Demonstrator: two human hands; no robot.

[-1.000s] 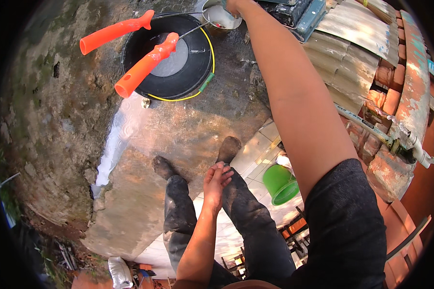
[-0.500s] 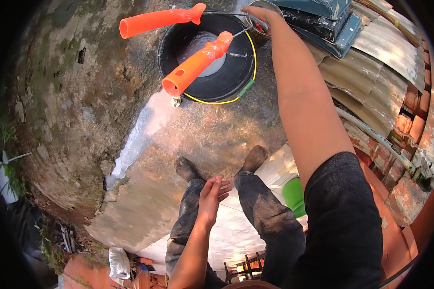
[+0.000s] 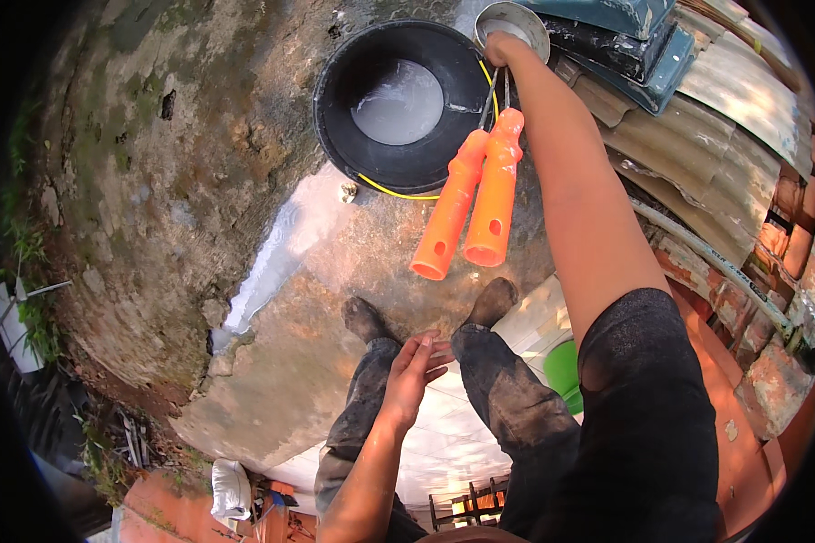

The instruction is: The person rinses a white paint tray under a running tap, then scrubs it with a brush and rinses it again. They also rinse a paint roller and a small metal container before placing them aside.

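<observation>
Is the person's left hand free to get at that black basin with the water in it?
Probably yes, with a long stretch. The left hand is open and holds nothing, hanging by the knees, and only bare wet ground lies between it and the black basin. The orange handles hang to one side.

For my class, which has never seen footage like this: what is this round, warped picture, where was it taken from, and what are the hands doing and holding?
There is no machine here. The picture comes from a wide fisheye camera worn on a person's head, looking down, so straight edges bend and the person's own legs and boots show below. The right hand is stretched out far ahead, gripping the metal ends of a tool with two orange handles that hang down toward the camera. Beside that hand are a black tub holding pale liquid and a small metal bowl. The left hand is open and empty, held above the legs. The ground is wet concrete. Corrugated sheets and bricks lie to the right.
</observation>
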